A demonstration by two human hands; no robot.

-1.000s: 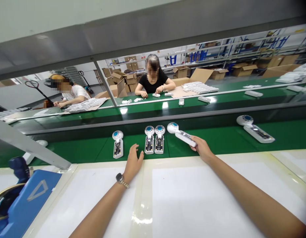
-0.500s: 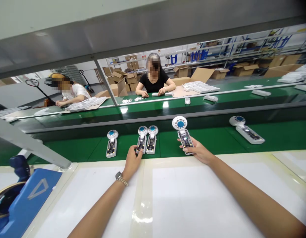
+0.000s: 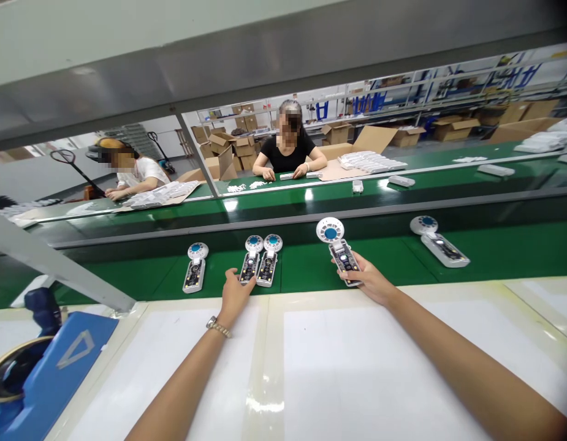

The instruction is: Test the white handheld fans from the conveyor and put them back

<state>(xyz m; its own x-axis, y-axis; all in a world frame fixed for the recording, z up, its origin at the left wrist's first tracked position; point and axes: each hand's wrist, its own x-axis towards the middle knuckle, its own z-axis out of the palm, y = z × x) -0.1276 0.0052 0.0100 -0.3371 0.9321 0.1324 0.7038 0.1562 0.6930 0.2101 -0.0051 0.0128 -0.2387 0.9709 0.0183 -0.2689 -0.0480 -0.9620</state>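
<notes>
The right hand point(image 3: 363, 275) is closed around the lower end of a white hand-held device point(image 3: 342, 256) – the fingers lie under its body, the round head with a blue centre points away, and the device seems lifted a little above the green conveyor belt point(image 3: 384, 248). This grip looks good, because it takes the body by the edges and leaves the open circuit face free to see; in my judgement, the fingers should not press on that face. The left hand point(image 3: 235, 291), with a wristwatch point(image 3: 217, 326) on its wrist, is half open and grips nothing. Its fingertips point(image 3: 241, 280) are at the lower end of a second device point(image 3: 250, 267), but I cannot tell if they really touch it. Just beside this lies a third device point(image 3: 267, 268), with a fourth device point(image 3: 195, 267) further left and a fifth device point(image 3: 440, 250) further right – all on the belt, next to the white counter point(image 3: 357, 367). Across the line, a co-worker point(image 3: 287, 153) in a black shirt sits at another belt.
</notes>
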